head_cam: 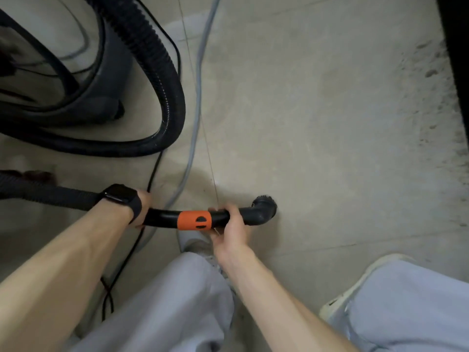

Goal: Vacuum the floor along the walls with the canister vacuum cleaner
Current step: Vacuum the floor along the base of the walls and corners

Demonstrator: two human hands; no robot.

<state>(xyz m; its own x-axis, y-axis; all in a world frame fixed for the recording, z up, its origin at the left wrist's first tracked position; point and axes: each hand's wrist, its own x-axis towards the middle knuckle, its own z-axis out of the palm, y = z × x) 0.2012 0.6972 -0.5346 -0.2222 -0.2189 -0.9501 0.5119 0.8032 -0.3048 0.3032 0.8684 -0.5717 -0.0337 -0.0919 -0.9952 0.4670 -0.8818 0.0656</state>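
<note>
A person standing on a pale tiled floor (317, 102) holds the rigid black wand (162, 217) of a canister vacuum cleaner (50, 72) level in both hands. The left hand (143, 203), a dark smartwatch (119, 196) on its wrist, is wrapped round the wand where the ribbed hose (162, 80) joins it. The right hand (229, 227) curls its fingers over the tube just right of the orange collar (194, 219). The wand ends in a short elbow with a round brush nozzle (264, 208) at the centre of the scene; whether it touches the tiles cannot be told. The wand looks like light, hard, smooth plastic, likely to twist in a loose grip, so the two-handed hold either side of the collar seems the sound one. The hose is soft and springy, looping wide round the drum at far left, and will probably drag and resist being pulled. The drum itself looks bulky. A grey cable (195, 110) and a thin black cord (152, 174) trail across the floor near the feet and could snag. Dark grit (431, 102) lies along the right edge beside a dark upright surface (456, 47), well apart from the nozzle.
</note>
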